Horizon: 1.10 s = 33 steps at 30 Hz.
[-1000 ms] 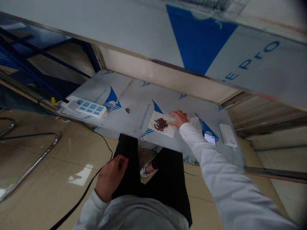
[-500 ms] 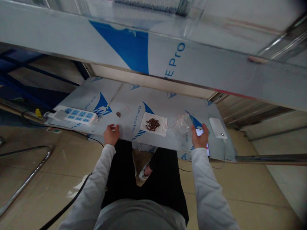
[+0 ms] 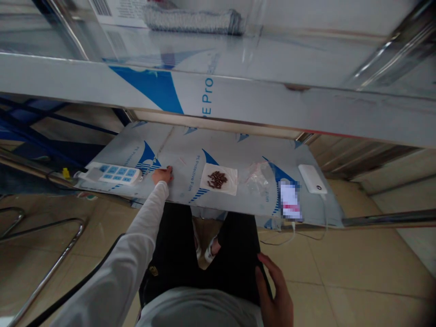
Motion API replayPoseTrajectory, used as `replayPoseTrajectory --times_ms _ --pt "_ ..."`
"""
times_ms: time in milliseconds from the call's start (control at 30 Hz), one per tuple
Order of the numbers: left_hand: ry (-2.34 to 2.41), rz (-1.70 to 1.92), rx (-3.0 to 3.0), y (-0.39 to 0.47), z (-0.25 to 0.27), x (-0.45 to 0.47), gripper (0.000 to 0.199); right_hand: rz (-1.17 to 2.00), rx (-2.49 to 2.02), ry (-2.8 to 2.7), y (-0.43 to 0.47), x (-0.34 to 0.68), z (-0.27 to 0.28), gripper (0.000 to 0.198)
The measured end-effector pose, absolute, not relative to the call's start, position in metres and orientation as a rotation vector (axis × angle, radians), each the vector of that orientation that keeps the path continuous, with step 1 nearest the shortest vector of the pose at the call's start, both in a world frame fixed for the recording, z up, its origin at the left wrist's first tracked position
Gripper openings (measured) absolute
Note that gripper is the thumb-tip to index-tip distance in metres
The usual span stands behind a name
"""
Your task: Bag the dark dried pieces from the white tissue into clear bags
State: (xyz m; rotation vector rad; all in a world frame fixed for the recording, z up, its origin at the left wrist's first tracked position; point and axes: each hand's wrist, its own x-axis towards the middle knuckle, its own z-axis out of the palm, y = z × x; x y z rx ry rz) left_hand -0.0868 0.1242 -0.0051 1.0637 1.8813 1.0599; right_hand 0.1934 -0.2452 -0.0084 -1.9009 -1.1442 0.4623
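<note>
My left hand (image 3: 162, 175) reaches onto the film-covered shelf (image 3: 221, 136) with its fingers pressed together at the surface. It covers the spot where a small brown cluster lay, so what the fingertips hold, if anything, is hidden. Beside my right thigh, my right hand (image 3: 276, 290) hangs with thumb and forefinger apart and nothing visible in it. In the middle of the shelf lies a white square sheet or packet (image 3: 231, 185), bearing a heap of small dark-brown elongated pieces (image 3: 217, 179). A crumpled clear plastic bag (image 3: 258, 178) lies right of it.
A white power strip (image 3: 121, 173) with blue sockets lies at the left. At the right are a phone (image 3: 290, 201) with a cable and a white power bank (image 3: 310, 178). Above hangs an upper shelf (image 3: 238, 95) holding a grey cloth (image 3: 194, 20). Chair tubing (image 3: 68, 252) stands lower left.
My right hand has left the phone and drawn back to my thigh. My left hand has moved forward onto the shelf, over the small brown cluster, and its fingers have closed together.
</note>
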Motion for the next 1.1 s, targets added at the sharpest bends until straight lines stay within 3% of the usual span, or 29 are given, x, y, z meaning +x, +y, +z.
replayPoseTrajectory --times_ms 167,367,533,667,900,1100 --pt "1.952 1.082 1.022 0.113 0.001 -0.081 0.029 0.441 -1.817 -1.140 -0.205 0.201 0.017 0.030" --pt "1.625 1.213 0.976 0.029 0.010 -0.048 0.038 0.687 -1.708 -1.155 -0.170 0.184 0.020 0.029" --pt "1.116 1.063 0.878 -0.059 0.030 -0.021 0.033 1.009 -1.497 -0.940 -0.142 0.152 0.034 0.052" --pt "0.922 0.939 0.759 -0.094 0.042 -0.020 0.026 1.194 -1.381 -0.774 -0.133 0.142 0.047 0.035" --pt "1.037 0.942 0.655 -0.103 0.035 -0.015 0.032 1.099 -1.410 -0.729 -0.143 0.142 0.046 0.023" --pt "1.260 1.036 0.923 -0.108 0.058 -0.001 0.026 0.639 -1.512 -1.300 -0.149 0.140 0.060 0.023"
